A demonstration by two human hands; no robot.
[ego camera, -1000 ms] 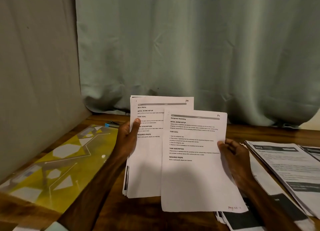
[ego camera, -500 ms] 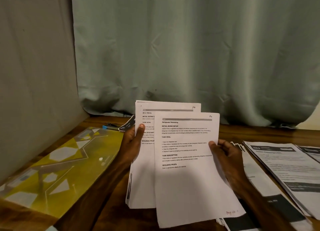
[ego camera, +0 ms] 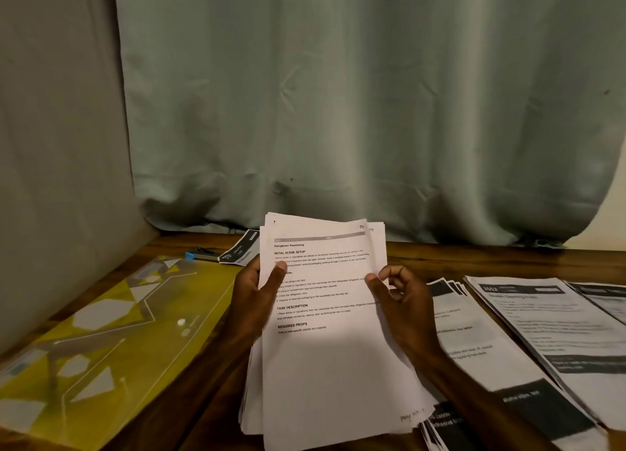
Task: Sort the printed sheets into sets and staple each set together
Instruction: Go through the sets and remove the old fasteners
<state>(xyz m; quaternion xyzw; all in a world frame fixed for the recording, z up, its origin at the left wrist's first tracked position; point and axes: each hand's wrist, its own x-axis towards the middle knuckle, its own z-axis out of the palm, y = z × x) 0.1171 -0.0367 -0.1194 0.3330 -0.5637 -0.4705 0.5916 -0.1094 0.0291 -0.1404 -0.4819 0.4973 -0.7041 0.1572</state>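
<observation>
Stack of printed sheets [ego camera: 333, 355] sits centre-bottom of frame, held up off the wooden table [ego camera: 491, 257], tilted toward the camera, edges fanned unevenly at the bottom left. Top sheet reads "Refrigerator Restocking" with headings INITIAL SCENE SETUP, TASK DESCRIPTION, REQUIRED PROPS; handwritten mark at its top right corner and a scribble near the bottom right. Left hand [ego camera: 252, 301] clamped on the stack's left edge, thumb over the front of the top sheet, fingers behind. Right hand [ego camera: 403, 310] on the right edge, thumb pressed on the top sheet, fingers curled behind; grip looks closed on the paper. Hands apart, one on each side. Right of frame: more printed sheets lying flat on the table in overlapping rows [ego camera: 548, 335], with black header and footer bars, text blurred. Behind the stack at centre-left, a folded printed sheet [ego camera: 238, 249] and just left of it a dark stapler with a blue end [ego camera: 200, 253]. Lower left of frame: yellow mat with grey and white geometric shapes [ego camera: 91, 342]. Upper frame: pale green curtain [ego camera: 355, 94]; grey wall [ego camera: 57, 128] at left.
</observation>
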